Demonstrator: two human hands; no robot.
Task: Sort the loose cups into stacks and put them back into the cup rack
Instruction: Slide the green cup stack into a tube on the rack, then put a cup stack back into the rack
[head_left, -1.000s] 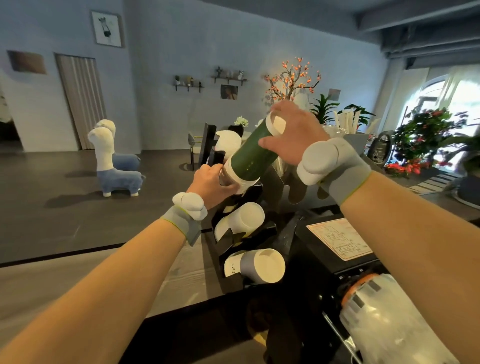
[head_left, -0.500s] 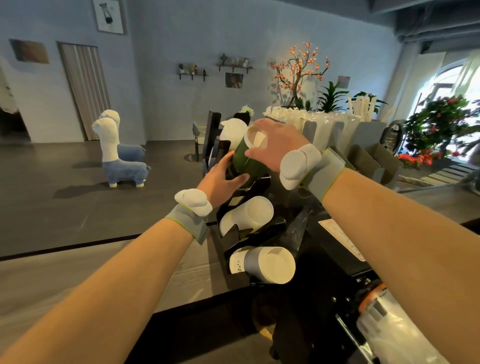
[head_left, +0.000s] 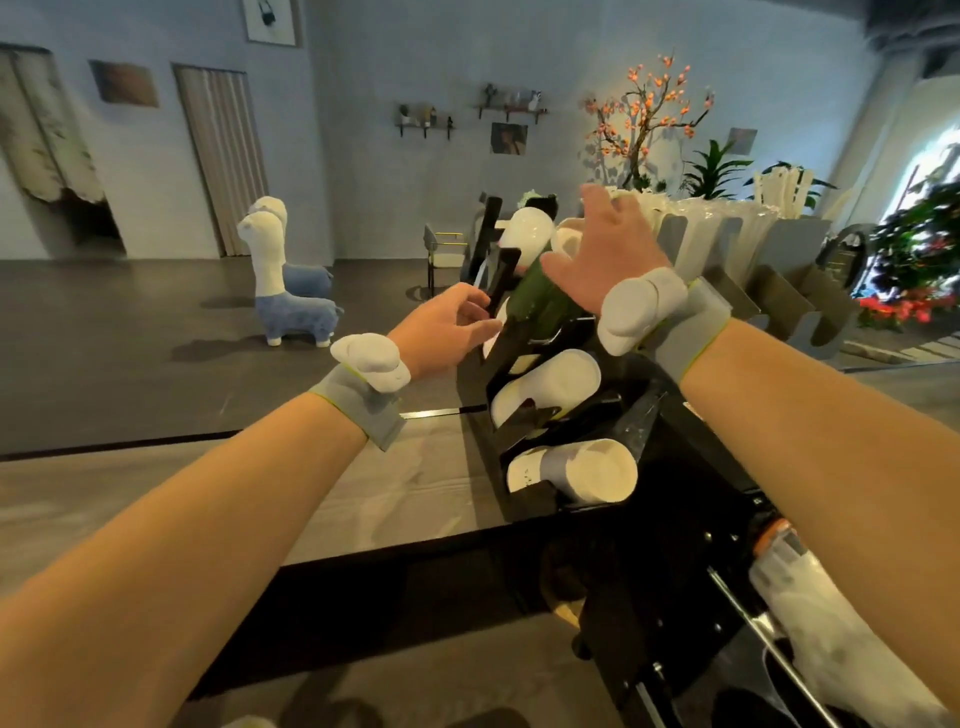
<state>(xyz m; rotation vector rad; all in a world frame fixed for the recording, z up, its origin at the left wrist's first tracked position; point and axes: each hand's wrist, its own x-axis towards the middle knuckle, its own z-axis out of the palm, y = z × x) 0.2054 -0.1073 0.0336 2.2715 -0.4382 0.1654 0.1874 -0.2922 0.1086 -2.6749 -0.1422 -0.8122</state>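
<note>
While your right hand (head_left: 605, 254) sits spread over the top end of the green cup stack (head_left: 540, 301), fingers apart and not clearly clamped, the stack leans in an upper slot of the black cup rack (head_left: 524, 506). Palm looks like it touches or hovers just above the stack's rim; can't tell which. Your left hand (head_left: 447, 332) is just beside the lower part of that stack, on the far side from your right, fingers loosely curled near the rack's edge and holding nothing that shows.

Progress, as a judgement: green stack looks seated or nearly seated. Below your right hand a white cup stack (head_left: 545, 384) fills the next slot down, and below that a grey-sleeved cup stack (head_left: 576, 470) fills the lowest slot, open mouths toward you. Above and beyond your left fingertips another white stack (head_left: 524, 236) sits in a slot at the top. So four slots show cups.

Left to do: hard to say. No loose cups are clearly visible near either hand. A clear wrapped bundle (head_left: 831, 623) lies well below your right forearm at the lower corner; contents unclear, could be more cups. If the green stack isn't fully down, press it home, then check the counter (head_left: 363, 499) for strays.
</note>
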